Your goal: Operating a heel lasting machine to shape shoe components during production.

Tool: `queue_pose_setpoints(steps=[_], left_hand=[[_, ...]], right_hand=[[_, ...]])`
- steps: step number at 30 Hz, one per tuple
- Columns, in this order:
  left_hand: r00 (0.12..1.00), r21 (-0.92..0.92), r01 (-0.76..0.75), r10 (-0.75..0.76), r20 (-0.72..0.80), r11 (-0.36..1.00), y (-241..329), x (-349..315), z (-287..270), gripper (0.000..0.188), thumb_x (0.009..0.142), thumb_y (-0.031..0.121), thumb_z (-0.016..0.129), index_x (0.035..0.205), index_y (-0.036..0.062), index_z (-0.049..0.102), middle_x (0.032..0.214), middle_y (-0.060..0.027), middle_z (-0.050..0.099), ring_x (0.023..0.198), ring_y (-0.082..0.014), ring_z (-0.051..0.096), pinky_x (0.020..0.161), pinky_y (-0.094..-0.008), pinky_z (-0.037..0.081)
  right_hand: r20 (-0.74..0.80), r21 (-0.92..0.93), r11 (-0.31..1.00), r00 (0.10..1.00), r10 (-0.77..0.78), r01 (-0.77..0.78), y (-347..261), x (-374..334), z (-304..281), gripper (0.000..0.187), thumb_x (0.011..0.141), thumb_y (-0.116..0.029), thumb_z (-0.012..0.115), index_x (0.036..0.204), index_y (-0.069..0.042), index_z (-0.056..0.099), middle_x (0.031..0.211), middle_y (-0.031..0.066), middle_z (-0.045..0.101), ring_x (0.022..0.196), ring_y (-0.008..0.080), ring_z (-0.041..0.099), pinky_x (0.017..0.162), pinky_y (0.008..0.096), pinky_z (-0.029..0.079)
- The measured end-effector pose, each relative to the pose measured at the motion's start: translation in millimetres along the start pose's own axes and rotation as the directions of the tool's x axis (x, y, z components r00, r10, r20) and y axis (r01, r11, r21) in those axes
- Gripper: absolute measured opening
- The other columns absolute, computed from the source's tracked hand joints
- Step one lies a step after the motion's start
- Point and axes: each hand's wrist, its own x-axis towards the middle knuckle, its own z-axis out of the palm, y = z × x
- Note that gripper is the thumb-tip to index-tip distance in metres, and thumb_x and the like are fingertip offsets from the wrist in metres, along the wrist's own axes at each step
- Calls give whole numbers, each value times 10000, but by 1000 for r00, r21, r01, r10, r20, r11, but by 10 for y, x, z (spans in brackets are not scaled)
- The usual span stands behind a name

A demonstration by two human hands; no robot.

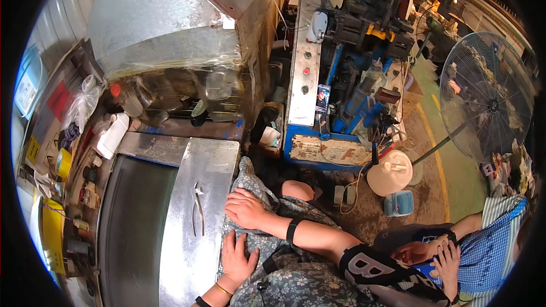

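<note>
My right hand lies flat on the grey floral cloth over my lap, its fingers stretched toward the metal plate. A black band circles that wrist. Just below it, my left hand rests on the same cloth with spread fingers. Neither hand holds anything. On the shiny metal plate left of my hands lies a pair of pliers, its handles pointing toward me. The plate runs alongside a dark belt.
A large metal-hooded machine stands at the far left. Ahead is a blue machine with a phone on it. A fan, a cream jug and a blue tub are at right. A person in a checked apron sits close by.
</note>
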Motion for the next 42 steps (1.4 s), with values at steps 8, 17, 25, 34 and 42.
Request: queue_pose_setpoints(steps=[8,17,25,34,42], left_hand=[[999,-160,33,-37,-20,987,65,44,-32,550,775,263,771,1238,32,584,1356,-295,464,1215,-469,486,1029,-477,414],[991,-244,131,-122,54,961,-325,-205,-576,476,886,288,697,1280,42,592,1356,-246,533,1216,-393,544,1037,-429,432],[826,-452,563,-475,303,692,-1386,-207,-1631,457,938,324,638,1311,68,576,1297,-144,617,1134,-311,627,987,-377,479],[210,-275,876,-827,-521,396,-4506,315,-2765,764,771,288,731,1400,-27,434,1283,-259,595,1218,-393,558,1039,-422,448],[218,91,976,-850,-479,199,-5928,923,-3261,637,870,597,531,1247,89,606,1267,-219,596,1196,-406,564,999,-482,469]], right_hand=[[-19,30,998,998,55,-54,87,-43,-21,154,855,-204,624,825,-72,697,928,26,699,1088,235,600,1096,433,349],[562,41,999,827,-27,5,-315,589,320,515,892,-283,624,1353,-77,520,1434,194,460,1338,365,415,1108,504,315],[719,16,962,666,-199,271,-595,924,1370,777,935,-527,532,1550,-144,251,1616,190,125,1497,374,85,1205,534,44],[761,-64,914,612,-215,401,-874,1011,1613,748,946,-621,406,1539,-178,301,1596,179,195,1459,421,154,1176,592,81],[687,69,972,696,-209,225,-694,1011,1629,726,821,-548,654,1405,-146,497,1498,199,353,1412,441,258,1138,605,195]])
